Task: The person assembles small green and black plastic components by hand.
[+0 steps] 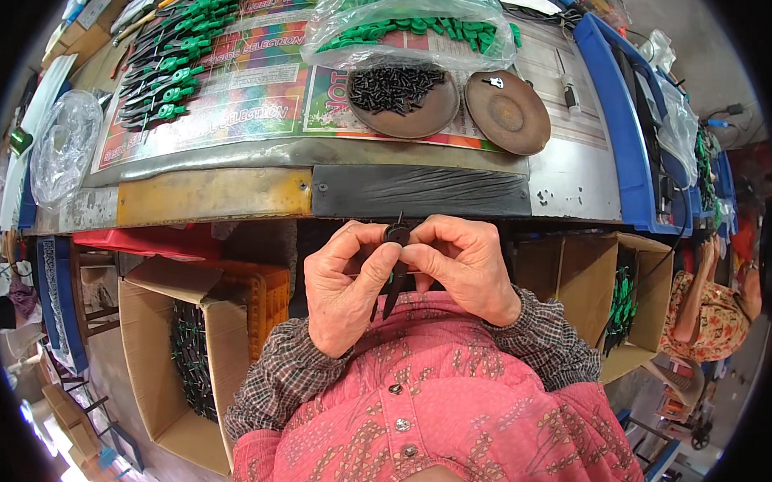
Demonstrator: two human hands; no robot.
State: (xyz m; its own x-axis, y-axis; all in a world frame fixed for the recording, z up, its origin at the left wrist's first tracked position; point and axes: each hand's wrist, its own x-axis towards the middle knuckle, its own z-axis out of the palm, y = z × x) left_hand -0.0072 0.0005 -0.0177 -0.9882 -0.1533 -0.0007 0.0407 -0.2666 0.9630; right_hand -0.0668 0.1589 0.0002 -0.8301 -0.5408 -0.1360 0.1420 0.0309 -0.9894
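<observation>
- I'm watching the left hand (347, 280) and right hand (463, 262) pinching a black tool (398, 234).
- It's sitting between both, its length running toward the pink shirt (449, 388).

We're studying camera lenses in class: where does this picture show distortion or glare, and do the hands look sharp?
Head view: fisheye distortion bends the blue bin and the left cardboard box near the rim; head view: bright glints streak the upper clear plastic bag; head view: the left hand and right hand look fairly sharp, without obvious motion blur.
</observation>
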